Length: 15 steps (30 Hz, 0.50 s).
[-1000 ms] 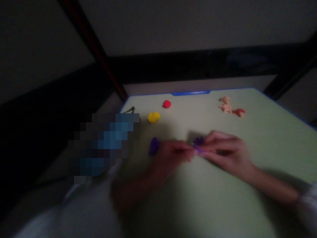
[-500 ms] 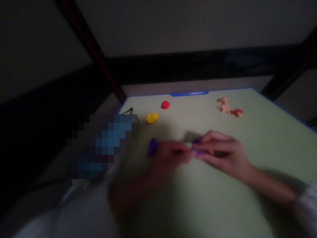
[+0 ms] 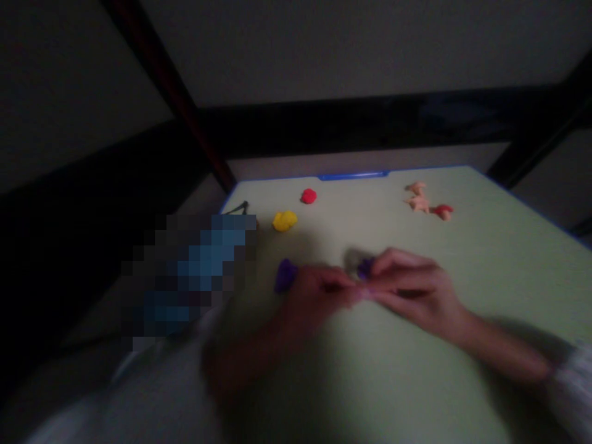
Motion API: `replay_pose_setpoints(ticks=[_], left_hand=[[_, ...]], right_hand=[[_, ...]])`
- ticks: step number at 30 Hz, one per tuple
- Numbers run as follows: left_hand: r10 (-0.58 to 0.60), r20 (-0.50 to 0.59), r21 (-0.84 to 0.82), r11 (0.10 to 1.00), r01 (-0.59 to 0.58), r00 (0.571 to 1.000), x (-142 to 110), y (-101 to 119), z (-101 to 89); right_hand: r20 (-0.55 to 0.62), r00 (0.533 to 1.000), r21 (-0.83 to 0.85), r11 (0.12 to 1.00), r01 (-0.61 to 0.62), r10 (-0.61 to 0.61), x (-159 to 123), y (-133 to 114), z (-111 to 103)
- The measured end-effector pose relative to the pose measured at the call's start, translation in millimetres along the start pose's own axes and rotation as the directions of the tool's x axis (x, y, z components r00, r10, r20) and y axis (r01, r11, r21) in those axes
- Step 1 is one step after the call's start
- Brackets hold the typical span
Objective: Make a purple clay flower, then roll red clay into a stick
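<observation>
Through the head camera I have both hands together over the desk (image 3: 398, 388), fingertips meeting. My right hand (image 3: 423, 290) seems to grasp a small purple piece (image 3: 365, 267), which peeks out just past its curled fingers; my left hand (image 3: 317, 293) has thumb and fingers pinched together against the right fingertips, but I cannot tell whether it grips any of the purple. I judge that piece to be only partly shaped, and a larger purple lump (image 3: 285, 275) sits just beyond the left hand, apparently unworked. Farther out past the left hand lie a yellow lump (image 3: 284, 221) and a red lump (image 3: 309, 196), both fairly plain; well beyond the right hand, peach pieces (image 3: 419, 204) and a red-topped piece (image 3: 444, 212) look already formed. Blur and fingers cover most of the small purple piece and the contact itself. The left hand hides part of the purple lump, a pixelated patch (image 3: 203, 265) masks whatever lies outside it, and the right sleeve (image 3: 576, 385) runs out of frame.
</observation>
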<state>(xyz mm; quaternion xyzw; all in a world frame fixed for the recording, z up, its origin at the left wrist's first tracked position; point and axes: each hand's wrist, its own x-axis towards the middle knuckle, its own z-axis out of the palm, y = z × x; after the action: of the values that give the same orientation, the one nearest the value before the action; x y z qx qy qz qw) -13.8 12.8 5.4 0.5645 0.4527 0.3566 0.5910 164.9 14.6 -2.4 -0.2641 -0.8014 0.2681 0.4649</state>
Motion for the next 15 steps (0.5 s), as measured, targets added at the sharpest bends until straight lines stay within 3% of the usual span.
replay_pose_setpoints(ticks=[8,15], left_hand=[[0.004,0.006,0.01,1.0,-0.004,1.0,-0.5,1.0,-0.6],[-0.017,-0.053,-0.114,0.993,0.011,0.998,4.5,-7.2,2.0]], right_hand=[[0.005,1.0,0.01,0.999,0.03,-0.03,1.3,-0.8,0.4],[-0.057,0.997,-0.03,0.998,-0.063,0.061,0.5,-0.2,0.4]])
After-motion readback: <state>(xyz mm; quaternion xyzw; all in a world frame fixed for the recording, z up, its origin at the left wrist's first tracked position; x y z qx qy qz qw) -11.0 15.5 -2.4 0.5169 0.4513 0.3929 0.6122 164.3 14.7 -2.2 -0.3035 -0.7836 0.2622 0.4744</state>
